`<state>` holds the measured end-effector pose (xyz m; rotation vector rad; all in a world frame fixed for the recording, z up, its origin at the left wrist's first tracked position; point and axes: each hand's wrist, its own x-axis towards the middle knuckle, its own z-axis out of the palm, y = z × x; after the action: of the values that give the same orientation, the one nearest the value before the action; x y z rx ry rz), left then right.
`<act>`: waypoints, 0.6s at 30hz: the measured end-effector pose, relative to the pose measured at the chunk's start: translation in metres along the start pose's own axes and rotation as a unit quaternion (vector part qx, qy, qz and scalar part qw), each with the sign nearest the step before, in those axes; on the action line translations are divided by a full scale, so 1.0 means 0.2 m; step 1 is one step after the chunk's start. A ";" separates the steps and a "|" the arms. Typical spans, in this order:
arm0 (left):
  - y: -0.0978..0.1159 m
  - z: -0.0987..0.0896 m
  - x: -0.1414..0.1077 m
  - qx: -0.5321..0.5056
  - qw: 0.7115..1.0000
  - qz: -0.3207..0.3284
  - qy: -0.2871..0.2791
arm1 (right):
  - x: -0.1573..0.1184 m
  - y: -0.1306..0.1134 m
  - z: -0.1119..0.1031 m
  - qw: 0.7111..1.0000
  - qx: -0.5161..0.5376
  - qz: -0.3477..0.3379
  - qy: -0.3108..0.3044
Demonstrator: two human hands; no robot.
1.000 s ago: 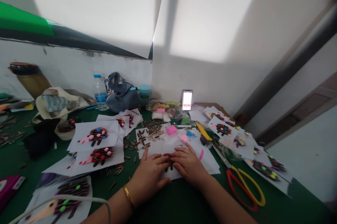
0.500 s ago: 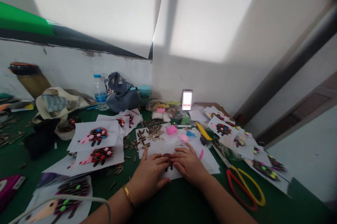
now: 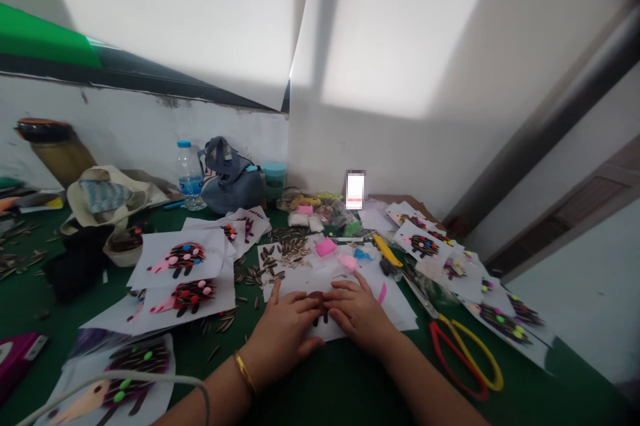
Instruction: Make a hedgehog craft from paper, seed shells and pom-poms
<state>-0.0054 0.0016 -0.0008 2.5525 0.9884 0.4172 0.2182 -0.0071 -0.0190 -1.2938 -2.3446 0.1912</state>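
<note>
A brown clay shape (image 3: 316, 299) with short dark legs lies on a white sheet (image 3: 397, 309) at the near middle. My left hand (image 3: 287, 326) rests at its left side, fingertips touching it, fingers apart and stretched out. From the right, my right hand (image 3: 360, 309) touches the same shape, its fingers extended and partly covering it. Just beyond my hands are pink clay lumps (image 3: 326, 247), a blue piece (image 3: 363, 254) and sunflower seeds (image 3: 293, 249). A pink strip (image 3: 383, 293) lies right of my right hand.
Finished hedgehog pictures lie at left (image 3: 185, 259) and right (image 3: 425, 246). Red and yellow scissors (image 3: 457, 353) and a yellow cutter (image 3: 387, 251) are on the right. A bottle (image 3: 190, 179), blue bag (image 3: 233, 179) and clay packets stand behind. A cable (image 3: 150, 377) crosses the lower left.
</note>
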 end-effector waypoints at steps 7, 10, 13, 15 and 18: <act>0.00 0.00 0.00 0.014 1.000 0.005 0.007 | 0.00 0.00 -0.01 1.000 -0.002 -0.001 0.000; 0.01 0.00 0.00 0.021 1.000 0.005 0.011 | 0.00 -0.01 -0.02 1.000 -0.003 0.010 -0.019; 0.02 -0.01 0.00 0.023 1.000 0.002 0.020 | 0.00 -0.01 -0.01 0.999 -0.006 0.019 -0.033; 0.03 -0.01 0.00 0.019 0.999 -0.002 0.029 | 0.00 -0.01 -0.01 0.999 -0.007 0.018 -0.033; 0.03 0.00 0.00 0.014 0.999 -0.011 0.042 | 0.00 -0.01 -0.01 0.999 -0.002 0.010 -0.030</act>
<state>-0.0021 -0.0021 0.0027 2.5651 1.0595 0.5117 0.2188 -0.0086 -0.0161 -1.3323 -2.3834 0.2341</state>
